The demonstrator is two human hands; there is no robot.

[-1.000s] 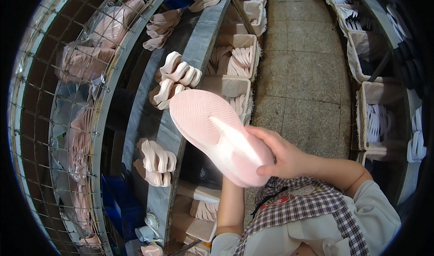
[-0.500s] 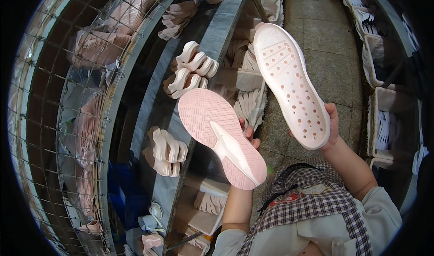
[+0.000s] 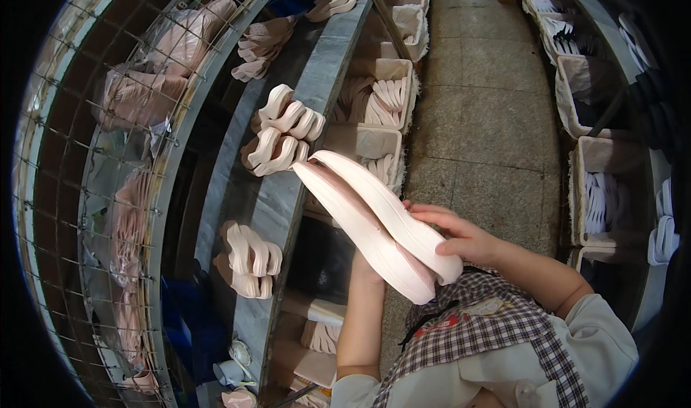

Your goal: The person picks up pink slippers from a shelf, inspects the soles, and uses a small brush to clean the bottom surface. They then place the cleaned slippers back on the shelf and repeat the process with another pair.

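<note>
Beside the grey conveyor (image 3: 288, 192), two pale pink soles (image 3: 374, 221) (pressed flat together), right-hand fingers (image 3: 439, 217) clasping them.

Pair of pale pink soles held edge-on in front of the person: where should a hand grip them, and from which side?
Grip the pair of soles at the near, rounded end, coming from the right, as the right hand does now: fingers over the upper edge. The two lie face to face, edge-on, so a pinch across both flat faces probably keeps them together. The left hand is mostly hidden beneath them.
</note>
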